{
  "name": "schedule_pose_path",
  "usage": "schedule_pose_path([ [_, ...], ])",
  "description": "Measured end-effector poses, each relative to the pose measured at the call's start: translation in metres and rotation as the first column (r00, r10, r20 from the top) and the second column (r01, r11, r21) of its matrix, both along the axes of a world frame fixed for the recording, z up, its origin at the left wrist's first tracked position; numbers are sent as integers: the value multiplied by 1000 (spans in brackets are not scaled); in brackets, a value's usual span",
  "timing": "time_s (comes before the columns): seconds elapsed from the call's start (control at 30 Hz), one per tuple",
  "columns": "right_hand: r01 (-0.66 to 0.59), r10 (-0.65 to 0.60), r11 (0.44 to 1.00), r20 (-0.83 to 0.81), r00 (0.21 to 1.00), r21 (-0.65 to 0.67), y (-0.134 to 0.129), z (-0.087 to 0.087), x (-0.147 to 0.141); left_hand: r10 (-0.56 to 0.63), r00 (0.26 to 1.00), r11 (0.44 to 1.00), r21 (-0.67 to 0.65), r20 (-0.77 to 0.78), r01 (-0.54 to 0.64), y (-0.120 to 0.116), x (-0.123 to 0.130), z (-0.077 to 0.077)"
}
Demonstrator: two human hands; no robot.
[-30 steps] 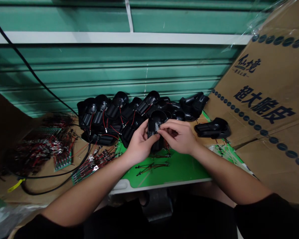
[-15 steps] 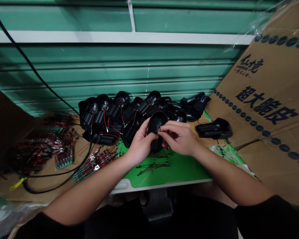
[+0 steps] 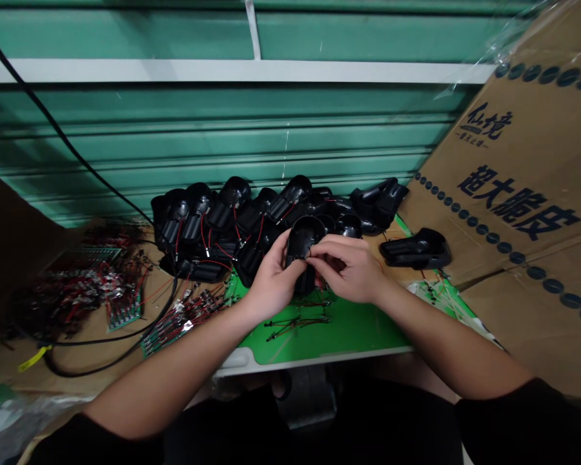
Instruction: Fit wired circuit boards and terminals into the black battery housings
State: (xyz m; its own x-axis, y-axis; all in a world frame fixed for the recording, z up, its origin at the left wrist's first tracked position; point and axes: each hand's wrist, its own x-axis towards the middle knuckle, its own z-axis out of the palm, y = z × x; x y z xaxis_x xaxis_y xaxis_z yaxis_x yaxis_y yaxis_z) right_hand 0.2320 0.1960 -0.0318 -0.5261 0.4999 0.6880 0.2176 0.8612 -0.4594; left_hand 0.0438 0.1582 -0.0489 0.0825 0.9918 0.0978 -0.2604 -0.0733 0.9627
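A black plastic housing (image 3: 306,236) with a rounded, hollow upper end is held over the green board. My left hand (image 3: 275,274) is closed around its left side, thumb lying across the front. At its right edge my right hand (image 3: 351,268) pinches with thumb and forefinger; whatever sits between those fingertips is too small to make out. Just below, several thin red and black wire pieces (image 3: 297,323) lie on the green board (image 3: 339,336). Behind my hands, similar black housings (image 3: 235,194) are heaped, many with red wires hanging out.
Bundles of wired parts (image 3: 186,320) and small green circuit boards (image 3: 124,313) cover the left side. A black cable (image 3: 72,145) loops down there. One black housing (image 3: 415,248) lies at the right, beside a large cardboard box (image 3: 527,194). A green ribbed wall (image 3: 213,110) closes off the back.
The view has shifted very slightly. Both hands stay in the same place on the black housing, with no clear movement.
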Motion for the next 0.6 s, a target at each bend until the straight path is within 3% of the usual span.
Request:
schedule_pose_path([
  [0.23, 0, -2, 1000, -59, 998, -20, 0, 1, 1, 29, 999, 999, -13, 28, -29, 1, 1, 2],
  [0.33, 82, -115, 960, -111, 987, -269, 0, -1, -1, 50, 994, 996, -83, 94, -42, 0, 0, 4],
  [0.4, 77, -162, 852, -121, 979, -518, 1, -4, -4, 68, 991, 992, -115, 113, -55, 0, 0, 4],
  [0.47, 18, -158, 703, -131, 979, -711, 1, -7, -7, 70, 992, 992, -114, 101, -58, 1, -1, 2],
  [0.53, -45, -124, 580, -143, 982, -813, 1, -9, -10, 57, 995, 995, -90, 77, -50, 2, -1, 0],
  [0.6, -85, -83, 511, -148, 986, -855, 1, -9, -11, 36, 998, 997, -65, 58, -33, 2, -2, -4],
])
